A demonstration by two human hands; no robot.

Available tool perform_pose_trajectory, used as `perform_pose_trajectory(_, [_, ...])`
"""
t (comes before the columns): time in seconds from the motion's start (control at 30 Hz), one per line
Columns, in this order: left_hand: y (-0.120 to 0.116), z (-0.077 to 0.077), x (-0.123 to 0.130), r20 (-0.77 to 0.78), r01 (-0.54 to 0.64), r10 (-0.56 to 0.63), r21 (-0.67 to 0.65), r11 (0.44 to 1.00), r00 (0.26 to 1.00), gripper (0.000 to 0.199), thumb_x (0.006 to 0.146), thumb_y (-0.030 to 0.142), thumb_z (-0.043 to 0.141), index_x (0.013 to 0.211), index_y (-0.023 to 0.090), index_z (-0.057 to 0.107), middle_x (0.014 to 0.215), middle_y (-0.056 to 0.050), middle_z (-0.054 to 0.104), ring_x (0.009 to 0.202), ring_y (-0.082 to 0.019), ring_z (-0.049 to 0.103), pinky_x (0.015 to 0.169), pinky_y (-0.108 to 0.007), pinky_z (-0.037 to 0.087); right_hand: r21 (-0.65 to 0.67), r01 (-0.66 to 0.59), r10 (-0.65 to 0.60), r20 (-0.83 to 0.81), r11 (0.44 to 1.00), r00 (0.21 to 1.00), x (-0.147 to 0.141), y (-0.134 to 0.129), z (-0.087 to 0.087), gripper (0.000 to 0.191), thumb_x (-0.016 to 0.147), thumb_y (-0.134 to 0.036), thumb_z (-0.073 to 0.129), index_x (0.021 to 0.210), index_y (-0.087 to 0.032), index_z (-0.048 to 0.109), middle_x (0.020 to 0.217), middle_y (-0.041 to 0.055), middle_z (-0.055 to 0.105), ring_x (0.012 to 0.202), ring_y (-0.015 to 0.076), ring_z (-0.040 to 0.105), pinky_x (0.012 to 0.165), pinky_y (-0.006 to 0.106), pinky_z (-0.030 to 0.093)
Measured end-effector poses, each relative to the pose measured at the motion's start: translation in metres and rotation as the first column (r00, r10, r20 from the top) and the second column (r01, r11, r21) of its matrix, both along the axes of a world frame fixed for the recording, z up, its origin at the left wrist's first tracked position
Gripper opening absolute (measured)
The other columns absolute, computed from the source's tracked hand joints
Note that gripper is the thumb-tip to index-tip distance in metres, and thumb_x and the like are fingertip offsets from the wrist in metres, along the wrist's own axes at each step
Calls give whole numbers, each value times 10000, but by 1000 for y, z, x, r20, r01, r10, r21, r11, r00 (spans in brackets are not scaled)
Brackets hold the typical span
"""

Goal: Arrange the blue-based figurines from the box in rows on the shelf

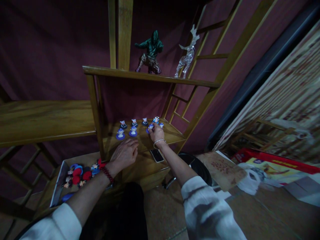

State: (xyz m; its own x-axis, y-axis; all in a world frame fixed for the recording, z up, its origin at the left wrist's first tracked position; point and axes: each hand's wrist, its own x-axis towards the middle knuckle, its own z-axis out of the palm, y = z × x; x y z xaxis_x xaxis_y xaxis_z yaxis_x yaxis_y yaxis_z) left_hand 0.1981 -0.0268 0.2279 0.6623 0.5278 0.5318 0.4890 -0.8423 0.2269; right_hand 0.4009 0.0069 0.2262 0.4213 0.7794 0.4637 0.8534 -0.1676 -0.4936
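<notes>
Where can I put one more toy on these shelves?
The long left shelf, beside the wooden post, looks bare. There's bare wood between your left hand and the phone, and a gap between the green crouching statue and clear deer. The figurine rows and toy box are crowded.

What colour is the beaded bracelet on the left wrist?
Dark red, on the left wrist; it shows best in the head view.
</notes>
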Motion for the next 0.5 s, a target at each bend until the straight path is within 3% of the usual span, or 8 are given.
perform_pose_trajectory(0.2, [0, 0, 1, 10, 0, 0, -8, 1000, 1000, 293, 785, 158, 398, 990, 170, 607, 1086, -60, 600, 1031, -175, 499, 946, -336, 379, 32, -96, 96, -16, 995, 995, -9, 3, -1, 349, 737, -223, 529, 1082, -174, 511, 956, 63, 593, 816, 161, 551, 771, 275, 424])
perform_pose_trajectory(0.5, [0, -1, 0, -4, -11, 11, -17, 1000, 1000, 292, 787, 168, 402, 992, 176, 610, 1086, -60, 602, 1033, -176, 501, 946, -341, 382, -12, -129, 130, 22, 992, 991, -23, 4, 4, 358, 745, -190, 520, 1100, -147, 502, 954, 79, 596, 844, 165, 549, 803, 269, 406])
